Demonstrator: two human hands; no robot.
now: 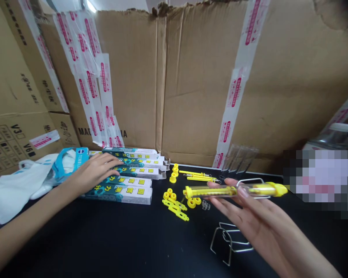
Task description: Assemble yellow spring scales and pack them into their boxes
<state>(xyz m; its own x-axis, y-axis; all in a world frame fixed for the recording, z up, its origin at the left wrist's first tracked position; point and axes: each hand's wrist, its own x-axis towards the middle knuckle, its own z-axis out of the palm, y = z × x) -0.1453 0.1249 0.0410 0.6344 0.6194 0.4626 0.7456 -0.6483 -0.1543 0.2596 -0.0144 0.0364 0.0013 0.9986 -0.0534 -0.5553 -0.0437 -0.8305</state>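
My right hand holds a clear plastic tube with yellow ends level above the black table, thumb on top and fingers underneath. A wire handle loops off the tube near its right end. My left hand reaches out to the left and rests its fingers on a pile of long teal and white boxes with yellow labels. Between the two hands lie several small yellow plastic parts and two yellow rods.
Bent wire frames lie on the table below my right hand. A white and blue plastic bag sits at the left. Taped cardboard boxes wall off the back and left. Clear sleeves lean against the cardboard.
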